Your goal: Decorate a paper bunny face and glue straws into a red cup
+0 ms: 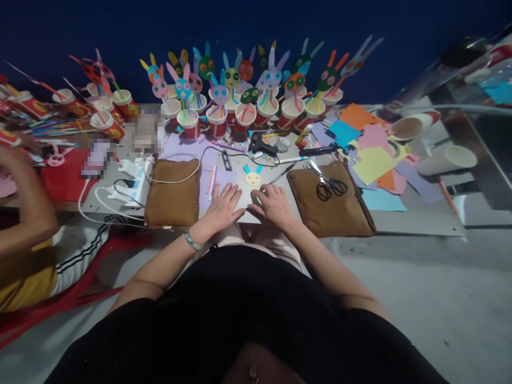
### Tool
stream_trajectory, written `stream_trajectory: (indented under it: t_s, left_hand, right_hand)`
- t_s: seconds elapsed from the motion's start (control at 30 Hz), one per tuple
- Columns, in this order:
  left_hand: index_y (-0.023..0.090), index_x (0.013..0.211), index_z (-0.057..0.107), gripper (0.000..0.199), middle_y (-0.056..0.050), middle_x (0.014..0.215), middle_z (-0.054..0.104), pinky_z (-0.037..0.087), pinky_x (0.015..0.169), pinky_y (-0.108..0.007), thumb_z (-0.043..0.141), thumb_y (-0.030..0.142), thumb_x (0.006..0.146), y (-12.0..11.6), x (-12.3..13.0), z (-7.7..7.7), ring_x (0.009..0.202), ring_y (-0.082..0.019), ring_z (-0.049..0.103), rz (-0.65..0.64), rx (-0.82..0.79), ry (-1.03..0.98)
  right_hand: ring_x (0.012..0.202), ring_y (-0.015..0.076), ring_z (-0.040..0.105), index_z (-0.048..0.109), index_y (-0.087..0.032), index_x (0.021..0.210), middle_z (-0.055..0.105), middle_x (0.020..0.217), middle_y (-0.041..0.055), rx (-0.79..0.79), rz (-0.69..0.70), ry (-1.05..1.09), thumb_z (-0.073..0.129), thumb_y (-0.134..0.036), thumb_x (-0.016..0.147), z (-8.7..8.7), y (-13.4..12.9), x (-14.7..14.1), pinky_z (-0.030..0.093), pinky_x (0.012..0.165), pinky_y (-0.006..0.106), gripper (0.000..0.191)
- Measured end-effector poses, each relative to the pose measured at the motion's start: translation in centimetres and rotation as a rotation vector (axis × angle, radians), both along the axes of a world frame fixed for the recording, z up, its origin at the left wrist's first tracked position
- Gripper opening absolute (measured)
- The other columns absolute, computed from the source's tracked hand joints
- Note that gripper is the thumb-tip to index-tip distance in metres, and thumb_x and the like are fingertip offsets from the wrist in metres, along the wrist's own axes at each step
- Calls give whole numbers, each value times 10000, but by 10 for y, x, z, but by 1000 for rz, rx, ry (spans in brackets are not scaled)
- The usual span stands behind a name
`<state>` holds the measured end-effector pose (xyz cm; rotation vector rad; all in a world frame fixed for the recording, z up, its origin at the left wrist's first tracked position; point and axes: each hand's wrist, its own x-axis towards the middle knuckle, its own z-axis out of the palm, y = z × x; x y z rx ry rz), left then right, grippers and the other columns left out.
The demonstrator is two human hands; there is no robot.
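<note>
My left hand (224, 207) lies flat on the table's front edge, fingers stretched out and holding nothing. To its right, my right hand (272, 205) rests palm down with its fingers apart and slightly bent. Just beyond both hands is a small paper rabbit face (253, 175), yellow with blue ears. Purple paper (205, 184) with a few thin straws (212, 180) on it lies beside my left fingers. A dark slim pen-like tool (282, 174) lies past my right fingers. Farther back are a black glue gun (263, 145) and a black utility knife (227, 160).
Brown cushions (173, 192) lie on both sides, scissors (331, 188) on the right one. Red-and-white paper cups (245, 115) with paper rabbits line the back. Coloured paper (374, 165) is piled right. A power strip (134, 184) with cables and a person's arm (30, 197) are left.
</note>
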<state>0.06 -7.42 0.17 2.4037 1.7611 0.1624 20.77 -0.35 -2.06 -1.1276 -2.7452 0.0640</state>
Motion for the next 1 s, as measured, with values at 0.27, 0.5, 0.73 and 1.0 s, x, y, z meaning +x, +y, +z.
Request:
stream_trajectory:
  t_s: [0.27,0.5,0.73,1.0]
  left_hand:
    - [122,1480,482,610,-173,1617,414,172,1249,-648,427,508,1011,-1,-6,-1,1520,-377,320,35,-11,62]
    - [79,1478,478,644,-184,1569,478,156,1264,-635,447,517,1007,9,8,-5,1506,-365,351,-34,-33,41]
    - [62,1480,466,657,-196,1548,493,157,1268,-630,417,524,1015,4,6,-5,1501,-356,360,-40,-21,10]
    - [83,1504,443,621,-189,1579,459,154,1261,-643,413,470,1019,7,12,-7,1504,-354,349,-98,-60,-10]
  right_hand:
    - [1108,349,482,629,-157,1317,608,1294,204,16,-12,-3,449,-603,983,1,4,-12,323,906,438,586]
    - [1163,334,491,623,-167,1250,629,1348,175,-49,-8,38,371,-594,1011,4,18,-17,301,980,456,551]
    - [1304,331,486,616,-159,1314,628,1405,171,-25,29,98,419,-566,1012,1,10,4,259,1082,467,544]
    - [1264,316,535,635,-151,1311,661,1378,166,-33,81,56,405,-536,1029,-10,-13,14,268,1078,471,530]
